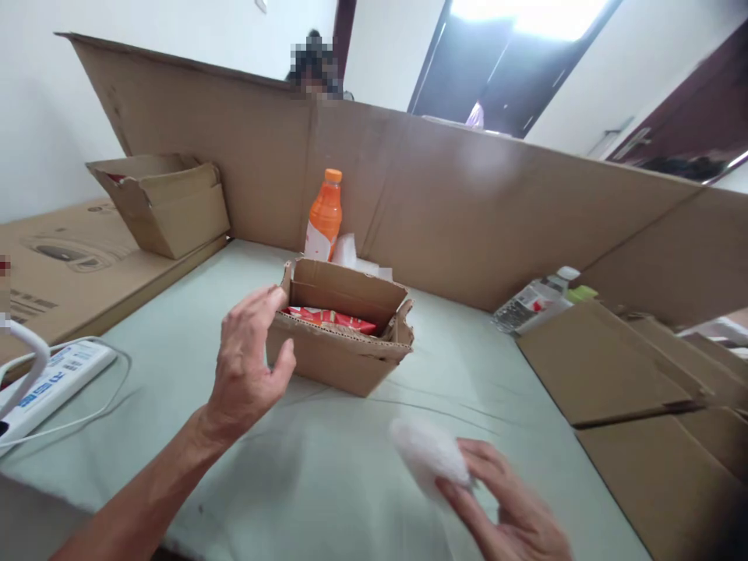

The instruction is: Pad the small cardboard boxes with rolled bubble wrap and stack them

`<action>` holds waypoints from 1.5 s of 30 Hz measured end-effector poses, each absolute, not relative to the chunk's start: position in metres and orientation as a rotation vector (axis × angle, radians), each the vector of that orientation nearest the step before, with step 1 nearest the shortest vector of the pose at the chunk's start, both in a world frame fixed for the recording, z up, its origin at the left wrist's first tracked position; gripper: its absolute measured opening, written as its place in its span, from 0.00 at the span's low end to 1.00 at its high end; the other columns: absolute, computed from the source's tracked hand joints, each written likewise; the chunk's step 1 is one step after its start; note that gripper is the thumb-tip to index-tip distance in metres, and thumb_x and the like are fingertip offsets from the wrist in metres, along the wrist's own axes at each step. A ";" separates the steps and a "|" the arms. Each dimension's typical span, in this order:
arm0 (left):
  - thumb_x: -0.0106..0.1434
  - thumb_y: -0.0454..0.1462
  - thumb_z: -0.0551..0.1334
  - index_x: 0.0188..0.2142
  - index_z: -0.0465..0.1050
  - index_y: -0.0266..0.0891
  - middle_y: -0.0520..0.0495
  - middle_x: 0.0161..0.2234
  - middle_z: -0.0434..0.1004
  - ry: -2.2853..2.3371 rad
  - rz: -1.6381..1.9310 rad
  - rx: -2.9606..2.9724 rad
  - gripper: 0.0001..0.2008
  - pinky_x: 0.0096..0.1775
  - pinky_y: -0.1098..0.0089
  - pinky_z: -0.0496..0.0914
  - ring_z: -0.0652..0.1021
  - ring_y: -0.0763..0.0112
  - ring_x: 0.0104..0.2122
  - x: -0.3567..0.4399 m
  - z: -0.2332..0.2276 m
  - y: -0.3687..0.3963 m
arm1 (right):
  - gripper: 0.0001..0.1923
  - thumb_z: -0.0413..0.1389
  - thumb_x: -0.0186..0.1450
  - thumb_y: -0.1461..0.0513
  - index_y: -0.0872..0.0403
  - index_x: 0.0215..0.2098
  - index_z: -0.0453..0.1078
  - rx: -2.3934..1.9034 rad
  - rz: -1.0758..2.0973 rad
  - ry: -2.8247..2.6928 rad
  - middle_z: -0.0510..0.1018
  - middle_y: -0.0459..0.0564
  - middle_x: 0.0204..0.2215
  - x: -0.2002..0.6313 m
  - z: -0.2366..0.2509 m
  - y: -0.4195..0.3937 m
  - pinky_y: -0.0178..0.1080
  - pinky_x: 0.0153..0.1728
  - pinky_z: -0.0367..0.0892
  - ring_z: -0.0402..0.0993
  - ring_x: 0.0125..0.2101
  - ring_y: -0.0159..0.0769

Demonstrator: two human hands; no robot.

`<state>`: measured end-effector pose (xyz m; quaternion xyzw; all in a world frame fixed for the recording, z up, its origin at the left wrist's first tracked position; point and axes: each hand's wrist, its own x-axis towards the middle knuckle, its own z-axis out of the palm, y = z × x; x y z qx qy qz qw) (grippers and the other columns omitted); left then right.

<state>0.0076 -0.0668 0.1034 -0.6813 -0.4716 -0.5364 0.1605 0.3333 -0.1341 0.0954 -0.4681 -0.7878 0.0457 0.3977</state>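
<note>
A: Two bare hands are ours in this head view. Our left hand (248, 366) hovers open, fingers (262, 305) spread and released, just beside the near left corner of a small open brown cardboard box (342, 354); the thumb nearly touches its wall, though we cannot tell if it does.

B: And the other hand?

A: Our right hand (514, 510) sits low at the bottom edge, its fingers grasping a soft white crumpled wad, perhaps tissue (429, 456). The wad is blurred, so we cannot name the material. It is held above the pale green desk (327, 475), in front of the box and apart from it.

B: What is in the box?

A: Red snack packets (330, 318) lie flat inside, below the rim. Behind the box stands an upright orange plastic drink bottle with an orange cap (324, 214), with white paper beside it.

B: What surrounds us?

A: Tall brown cardboard sheets (467, 218) stand as a screen along the back, likely to wall off our workspace. A second open cardboard box (167, 202) rests on flat cardboard at left. A white power strip (55, 382) with its cable lies at the left edge. A clear plastic bottle lying on its side (534, 300) sits at right, near more flat cardboard. Another person is partly visible beyond the screen.
</note>
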 end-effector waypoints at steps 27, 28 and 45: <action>0.61 0.26 0.64 0.70 0.51 0.45 0.37 0.62 0.65 -1.406 -1.842 -1.752 0.41 0.59 0.50 0.68 0.68 0.55 0.61 0.005 0.049 -0.063 | 0.10 0.57 0.64 0.67 0.54 0.40 0.79 -1.323 -0.182 -3.347 0.85 0.55 0.37 0.152 0.194 0.071 0.37 0.31 0.63 0.81 0.37 0.43; 0.62 0.28 0.64 0.70 0.50 0.45 0.37 0.62 0.64 -1.447 -1.867 -1.739 0.41 0.60 0.50 0.68 0.68 0.55 0.62 0.006 0.047 -0.062 | 0.11 0.57 0.64 0.68 0.54 0.41 0.80 -1.343 -0.124 -3.356 0.85 0.55 0.38 0.153 0.197 0.071 0.37 0.31 0.63 0.81 0.37 0.43; 0.68 0.42 0.61 0.69 0.51 0.42 0.35 0.58 0.72 -1.886 -2.043 -1.770 0.33 0.51 0.57 0.75 0.77 0.58 0.53 0.007 0.014 -0.043 | 0.13 0.53 0.68 0.67 0.62 0.47 0.76 -1.444 -0.306 -3.113 0.82 0.67 0.44 0.162 0.199 0.057 0.43 0.40 0.69 0.80 0.45 0.51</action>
